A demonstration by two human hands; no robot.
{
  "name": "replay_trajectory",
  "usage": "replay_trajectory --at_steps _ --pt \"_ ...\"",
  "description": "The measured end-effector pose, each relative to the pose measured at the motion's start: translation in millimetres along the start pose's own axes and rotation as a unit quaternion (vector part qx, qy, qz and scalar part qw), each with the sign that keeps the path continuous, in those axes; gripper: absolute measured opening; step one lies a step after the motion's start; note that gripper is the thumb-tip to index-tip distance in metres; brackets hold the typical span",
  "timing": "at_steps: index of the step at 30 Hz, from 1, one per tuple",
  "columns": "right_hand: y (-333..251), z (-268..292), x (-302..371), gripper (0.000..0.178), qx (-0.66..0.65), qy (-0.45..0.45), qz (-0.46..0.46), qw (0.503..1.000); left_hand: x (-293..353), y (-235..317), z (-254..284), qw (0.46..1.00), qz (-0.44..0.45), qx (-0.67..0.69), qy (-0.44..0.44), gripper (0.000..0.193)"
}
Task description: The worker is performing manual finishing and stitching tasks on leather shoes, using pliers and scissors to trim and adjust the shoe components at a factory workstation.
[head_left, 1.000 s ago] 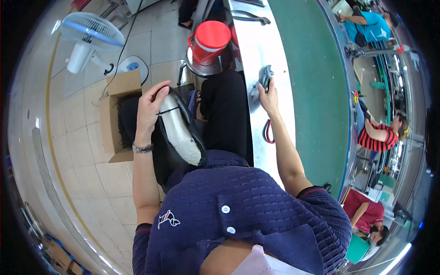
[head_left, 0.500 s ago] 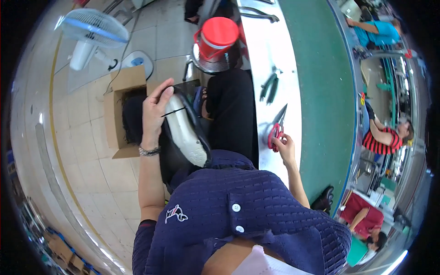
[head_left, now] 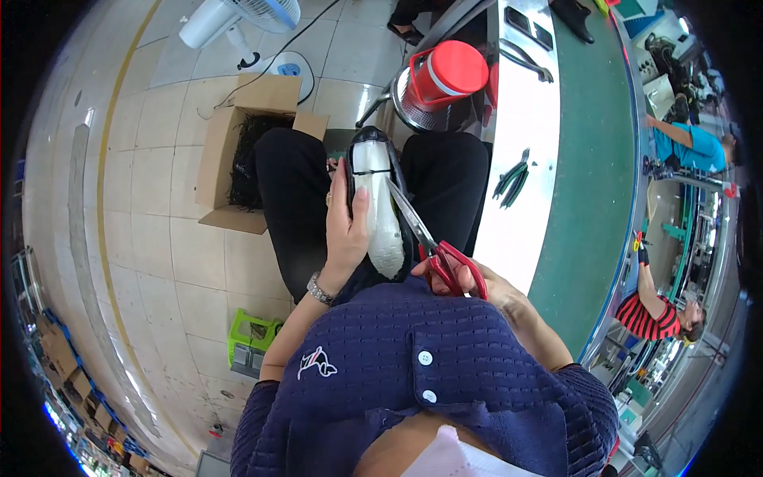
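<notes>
My left hand (head_left: 347,230) grips a black shoe upper (head_left: 371,136) stretched over a pale shoe last (head_left: 383,226), sole side up, above my lap. The thumb lies across the pale bottom; the other fingers run along its left side. A thin black cord (head_left: 371,172) crosses the last near its far end. In my right hand (head_left: 494,288) is a pair of scissors (head_left: 445,266) with red handles, my fingers in the loops. Their blade tips are beside the cord's right end; whether they touch it I cannot tell.
An open cardboard box (head_left: 218,171) with black strands inside stands on the left floor. On the white bench strip (head_left: 517,238) lie green-handled cutters (head_left: 513,181) and black pliers (head_left: 524,60). A red-lidded jug (head_left: 453,73) rests on a metal stool ahead. A fan (head_left: 238,20) stands far left.
The scissors have been lifted off the bench and brought to the shoe by my right hand. My left hand has moved the shoe rightward, between my knees, and turned it straighter.
</notes>
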State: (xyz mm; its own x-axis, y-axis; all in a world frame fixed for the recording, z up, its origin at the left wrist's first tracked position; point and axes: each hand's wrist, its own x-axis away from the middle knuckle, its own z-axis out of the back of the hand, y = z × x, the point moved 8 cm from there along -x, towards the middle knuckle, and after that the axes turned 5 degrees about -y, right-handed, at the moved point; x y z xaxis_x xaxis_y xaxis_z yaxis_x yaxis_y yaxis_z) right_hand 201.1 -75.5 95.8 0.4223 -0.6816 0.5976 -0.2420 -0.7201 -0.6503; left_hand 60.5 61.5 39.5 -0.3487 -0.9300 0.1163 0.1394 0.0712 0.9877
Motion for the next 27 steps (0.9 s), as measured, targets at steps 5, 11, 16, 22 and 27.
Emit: replay_trajectory --at_steps 5,11,16,22,27 --pt "-1 -6 -13 0.095 0.003 -0.002 -0.001 1.0 -1 0 0 0.999 -0.001 0.033 -0.003 0.057" --pt "7 -8 -13 0.092 -0.049 0.004 0.021 0.999 -1 0 -2 1.0 -0.019 0.014 0.005 0.053" --pt "5 -4 -24 0.062 -0.101 -0.033 0.101 0.989 -3 2 -3 1.0 -0.016 0.026 -0.003 0.053" --pt "5 -4 -28 0.051 0.057 0.171 -0.028 0.983 -4 8 1 0.996 -0.072 -0.045 0.021 0.057" --pt "0 23 11 0.04 0.137 0.304 0.031 0.942 -14 48 9 0.971 -0.154 -0.169 0.062 0.048"
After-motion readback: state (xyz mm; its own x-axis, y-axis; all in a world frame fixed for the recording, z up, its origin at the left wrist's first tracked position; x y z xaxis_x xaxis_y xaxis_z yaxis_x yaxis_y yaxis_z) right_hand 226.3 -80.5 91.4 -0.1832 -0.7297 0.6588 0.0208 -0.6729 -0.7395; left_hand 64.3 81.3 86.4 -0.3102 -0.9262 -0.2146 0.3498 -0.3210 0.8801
